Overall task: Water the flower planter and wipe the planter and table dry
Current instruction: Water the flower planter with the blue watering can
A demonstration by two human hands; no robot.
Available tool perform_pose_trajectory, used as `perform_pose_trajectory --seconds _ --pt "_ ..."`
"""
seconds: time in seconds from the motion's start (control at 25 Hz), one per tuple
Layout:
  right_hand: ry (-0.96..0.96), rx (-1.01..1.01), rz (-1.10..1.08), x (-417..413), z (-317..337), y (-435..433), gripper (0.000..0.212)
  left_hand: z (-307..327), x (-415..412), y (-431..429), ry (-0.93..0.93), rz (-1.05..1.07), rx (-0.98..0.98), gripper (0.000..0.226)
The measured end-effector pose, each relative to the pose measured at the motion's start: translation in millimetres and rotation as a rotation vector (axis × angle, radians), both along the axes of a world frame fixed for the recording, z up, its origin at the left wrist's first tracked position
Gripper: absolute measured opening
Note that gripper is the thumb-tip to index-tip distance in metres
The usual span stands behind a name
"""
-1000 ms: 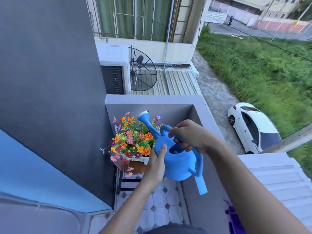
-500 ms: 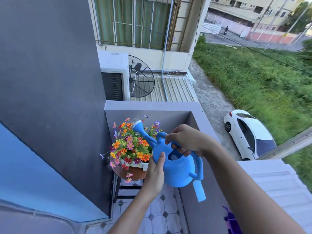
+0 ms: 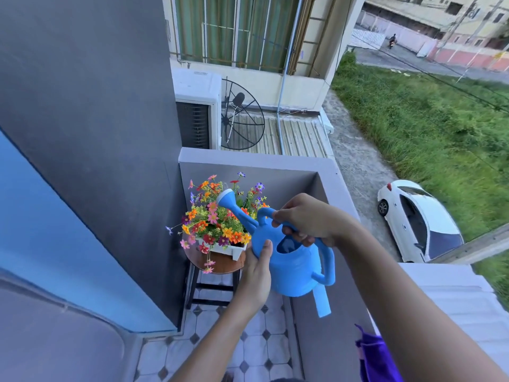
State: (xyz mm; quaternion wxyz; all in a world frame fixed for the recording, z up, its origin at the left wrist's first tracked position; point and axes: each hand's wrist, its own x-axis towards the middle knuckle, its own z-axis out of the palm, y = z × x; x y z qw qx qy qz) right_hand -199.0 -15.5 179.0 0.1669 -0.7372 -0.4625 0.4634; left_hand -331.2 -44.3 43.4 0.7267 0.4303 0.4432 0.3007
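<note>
Basically the blue plastic watering can was carried two-handed: right hand clenched around the top loop handle, left hand with fingers flat against the can's side wall, steadying rather than gripping. Spout rose sat raised over the bunch of small multicoloured flowers; couldn't tell whether water was coming out.

Handling guess: rigid moulded shell, smooth, likely slick once wet. Weight depends on fill, and sloshing would shift the load, so top handle for lift plus side or rear loop for tilt control looked right.

White rectangular plastic planter sat on the small round brown wooden table, a stool-like thing on dark legs; probably light and tippy, blooms soft.

Room was tight: narrow balcony corner, grey wall left, grey parapet right and behind, patterned tile floor. Purple cloth lay near the right forearm, probably for wiping. Spill risk over the parapet, with a white car parked below.
</note>
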Motion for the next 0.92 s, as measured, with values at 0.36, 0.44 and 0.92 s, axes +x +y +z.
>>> perform_pose_trajectory --seconds 0.36,0.44,0.92 --pt "0.019 -0.024 0.045 12.9 -6.4 -28.4 0.029 4.2 10.3 -37.9 0.023 0.029 -0.008 0.044" --pt "0.021 -0.02 0.043 18.5 -3.9 -31.9 0.029 7.5 15.8 -41.3 0.021 0.024 -0.001 0.039" --pt "0.006 0.029 -0.08 55.9 10.3 -7.9 0.032 34.8 52.6 -4.8 0.017 -0.072 0.028 0.032"
